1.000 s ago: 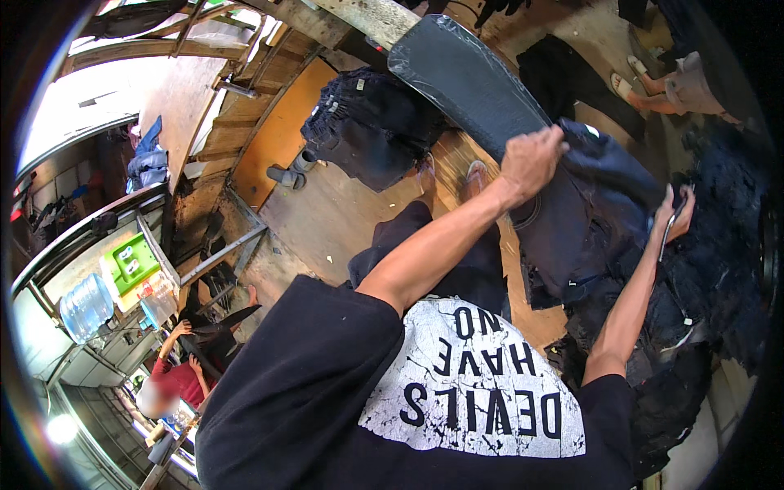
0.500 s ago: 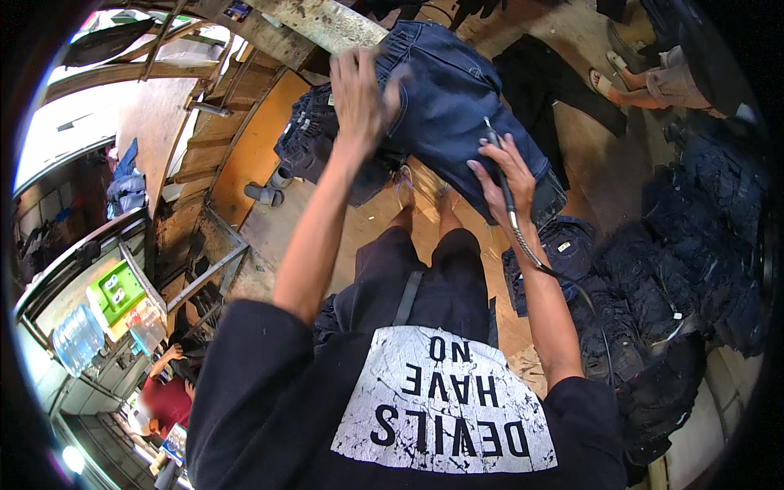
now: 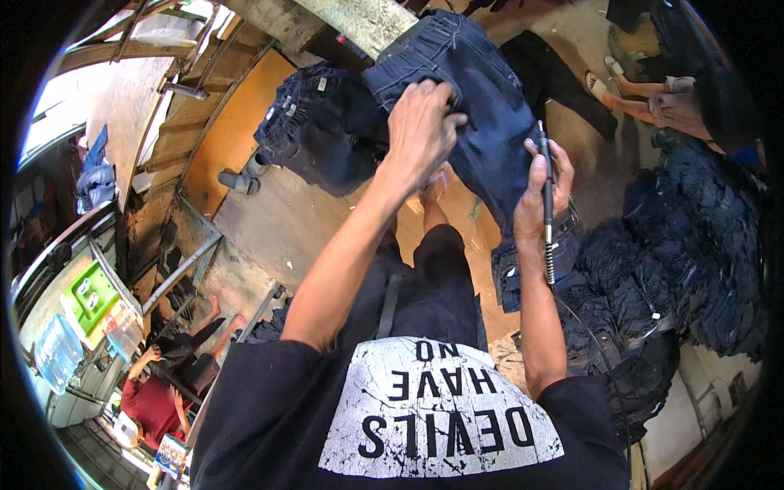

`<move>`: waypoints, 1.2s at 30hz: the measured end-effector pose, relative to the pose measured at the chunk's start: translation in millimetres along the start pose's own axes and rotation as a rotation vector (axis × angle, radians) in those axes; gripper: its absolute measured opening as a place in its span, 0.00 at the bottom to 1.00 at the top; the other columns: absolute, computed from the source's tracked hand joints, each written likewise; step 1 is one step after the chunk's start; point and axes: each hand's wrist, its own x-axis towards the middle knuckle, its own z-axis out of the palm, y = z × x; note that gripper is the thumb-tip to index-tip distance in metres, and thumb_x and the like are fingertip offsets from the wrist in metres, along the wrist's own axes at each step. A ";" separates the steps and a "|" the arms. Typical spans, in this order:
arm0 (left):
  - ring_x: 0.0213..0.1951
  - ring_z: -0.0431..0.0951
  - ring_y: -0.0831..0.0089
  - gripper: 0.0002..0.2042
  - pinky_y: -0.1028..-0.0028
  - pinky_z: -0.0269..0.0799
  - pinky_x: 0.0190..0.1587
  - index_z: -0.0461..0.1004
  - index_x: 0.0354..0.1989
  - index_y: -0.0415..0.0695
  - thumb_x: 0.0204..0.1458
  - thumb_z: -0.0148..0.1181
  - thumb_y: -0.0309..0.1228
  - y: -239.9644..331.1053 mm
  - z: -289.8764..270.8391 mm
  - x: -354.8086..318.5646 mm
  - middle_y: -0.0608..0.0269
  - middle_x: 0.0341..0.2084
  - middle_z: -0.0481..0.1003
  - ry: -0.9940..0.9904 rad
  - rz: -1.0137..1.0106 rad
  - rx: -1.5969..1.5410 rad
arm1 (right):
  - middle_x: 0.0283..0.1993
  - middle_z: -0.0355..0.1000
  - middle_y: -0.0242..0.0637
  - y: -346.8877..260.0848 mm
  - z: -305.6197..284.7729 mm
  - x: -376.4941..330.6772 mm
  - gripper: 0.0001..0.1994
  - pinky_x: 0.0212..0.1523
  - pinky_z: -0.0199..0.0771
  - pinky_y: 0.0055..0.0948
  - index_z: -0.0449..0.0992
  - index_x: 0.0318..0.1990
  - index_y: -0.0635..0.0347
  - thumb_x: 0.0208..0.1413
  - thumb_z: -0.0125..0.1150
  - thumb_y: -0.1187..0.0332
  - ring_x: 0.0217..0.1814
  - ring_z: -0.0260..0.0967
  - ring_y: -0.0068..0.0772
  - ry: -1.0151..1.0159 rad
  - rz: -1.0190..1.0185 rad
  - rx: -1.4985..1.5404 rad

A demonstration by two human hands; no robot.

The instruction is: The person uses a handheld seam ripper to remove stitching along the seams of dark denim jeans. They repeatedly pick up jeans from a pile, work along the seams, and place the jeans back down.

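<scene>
Dark blue denim pants (image 3: pixel 478 90) with an elastic waistband hang over the end of a pale, worn board. My left hand (image 3: pixel 420 135) is on the denim below the waistband, fingers curled and closed on the cloth. A slim black pen-shaped tool (image 3: pixel 547 184) with a coiled spring sleeve and a thin cable is held upright in my right hand (image 3: pixel 541 192). Its tip points away from me, beside the right edge of the pants. The cable runs down along my right forearm.
The board (image 3: pixel 359 20) juts in from the top. More dark pants (image 3: pixel 314 122) lie left of it, and a large heap of dark garments (image 3: pixel 678 245) fills the right. Black pants (image 3: pixel 559 82) lie on the floor near another person's sandalled feet (image 3: pixel 604 86). A person in red (image 3: pixel 155 404) sits lower left.
My left hand has come down from the waistband edge and closed on the denim. My right hand has moved right, away from the cloth, with the tool now more upright. The view has shifted.
</scene>
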 end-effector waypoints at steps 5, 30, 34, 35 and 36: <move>0.49 0.84 0.46 0.22 0.54 0.78 0.54 0.80 0.56 0.43 0.59 0.73 0.41 -34.8 -12.4 55.3 0.45 0.44 0.83 0.068 0.208 0.010 | 0.54 0.84 0.49 13.7 14.9 8.7 0.21 0.63 0.79 0.37 0.72 0.64 0.67 0.74 0.63 0.60 0.58 0.82 0.38 0.074 0.005 0.052; 0.42 0.83 0.77 0.41 0.76 0.79 0.43 0.60 0.66 0.39 0.45 0.83 0.21 -73.7 -18.0 1.1 0.60 0.41 0.86 -0.038 -0.155 -0.392 | 0.41 0.87 0.48 -3.7 95.5 65.8 0.13 0.57 0.90 0.44 0.87 0.40 0.68 0.44 0.70 0.76 0.49 0.89 0.48 -0.455 -0.525 0.076; 0.41 0.82 0.77 0.42 0.76 0.79 0.44 0.59 0.67 0.39 0.46 0.82 0.19 -74.8 -16.4 1.3 0.58 0.41 0.86 -0.042 -0.175 -0.458 | 0.41 0.87 0.49 -6.2 94.6 67.1 0.14 0.57 0.90 0.45 0.86 0.41 0.69 0.43 0.69 0.78 0.49 0.89 0.48 -0.469 -0.520 0.056; 0.41 0.82 0.77 0.42 0.76 0.79 0.44 0.59 0.67 0.39 0.46 0.82 0.19 -75.1 -15.9 1.1 0.58 0.41 0.86 -0.039 -0.182 -0.493 | 0.41 0.87 0.49 -6.3 94.4 67.3 0.14 0.57 0.90 0.45 0.86 0.41 0.69 0.43 0.69 0.78 0.49 0.89 0.49 -0.467 -0.517 0.063; 0.41 0.82 0.76 0.42 0.76 0.79 0.45 0.59 0.67 0.39 0.46 0.82 0.19 -75.2 -15.4 0.9 0.57 0.41 0.86 -0.038 -0.193 -0.529 | 0.41 0.87 0.49 -6.1 94.3 67.2 0.15 0.57 0.90 0.45 0.86 0.41 0.69 0.43 0.69 0.78 0.49 0.89 0.49 -0.459 -0.511 0.066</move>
